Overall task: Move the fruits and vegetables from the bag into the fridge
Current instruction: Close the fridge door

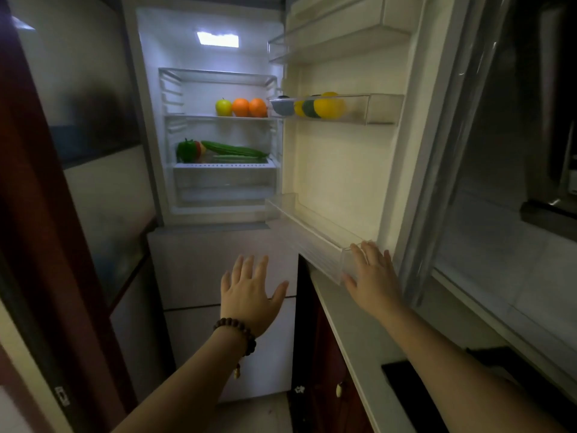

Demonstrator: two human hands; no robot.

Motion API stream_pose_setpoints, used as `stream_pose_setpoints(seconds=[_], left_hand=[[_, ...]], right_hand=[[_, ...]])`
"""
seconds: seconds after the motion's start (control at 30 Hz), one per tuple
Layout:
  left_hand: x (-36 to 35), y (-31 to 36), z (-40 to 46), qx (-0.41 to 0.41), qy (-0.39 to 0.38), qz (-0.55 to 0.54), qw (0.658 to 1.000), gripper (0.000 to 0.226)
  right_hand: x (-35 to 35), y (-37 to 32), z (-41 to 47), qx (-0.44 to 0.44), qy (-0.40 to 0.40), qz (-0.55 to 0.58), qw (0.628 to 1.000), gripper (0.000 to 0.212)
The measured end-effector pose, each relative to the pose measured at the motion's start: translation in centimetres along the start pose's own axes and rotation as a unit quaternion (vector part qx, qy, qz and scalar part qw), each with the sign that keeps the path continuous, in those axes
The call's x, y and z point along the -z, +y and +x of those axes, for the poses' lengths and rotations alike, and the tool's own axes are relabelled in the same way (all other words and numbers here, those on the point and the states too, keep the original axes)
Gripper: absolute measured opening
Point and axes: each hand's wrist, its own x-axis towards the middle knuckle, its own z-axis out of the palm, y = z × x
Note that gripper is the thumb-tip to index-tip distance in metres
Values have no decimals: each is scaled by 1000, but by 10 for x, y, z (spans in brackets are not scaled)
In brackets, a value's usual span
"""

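- You are standing in a home kitchen, facing an open fridge (215, 120) with its inside light on.
- Above your left hand (249, 295), its shelves hold a green apple (223, 107), two oranges (249, 107) and a cucumber (234, 149).
- Your right hand (373, 276) rests on the door bin (312, 232); just beside it runs a pale countertop (352, 332) over dark red cabinets (324, 354).

Green pepper (186, 150) partly hiding fruit
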Motion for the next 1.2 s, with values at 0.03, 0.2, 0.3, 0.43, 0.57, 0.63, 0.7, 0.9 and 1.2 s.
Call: stream_pose_setpoints(seconds=[0.03, 0.2, 0.3, 0.43, 0.57, 0.63, 0.7, 0.9, 1.2], left_hand=[[3, -5, -1, 6, 4, 4, 1000, 73], [13, -24, -5, 46, 29, 19, 998, 75], [17, -34, -10, 67, 39, 21, 997, 77], [30, -46, -20, 93, 65, 21, 993, 78], [46, -56, -32, 131, 92, 31, 987, 77], [54, -63, -38, 143, 105, 42, 983, 77], [60, -72, -44, 156, 110, 51, 980, 77], [78, -94, -59, 184, 119, 68, 973, 76], [85, -135, -44, 205, 110, 80, 969, 76]], right_hand=[[-3, -8, -1, 13, 17, 0, 1000, 64], [-10, -62, -3, 49, 27, -38, 998, 71], [-9, -97, 1, 78, 18, -60, 995, 72], [-7, -141, 10, 120, -32, -92, 988, 77], [2, -173, 19, 154, -61, -128, 978, 75], [15, -183, 24, 181, -63, -114, 975, 73], [33, -186, 28, 247, -19, -86, 965, 63], [62, -158, 36, 399, 192, -102, 891, 47], [22, -175, 86, 479, 112, -188, 850, 82]])
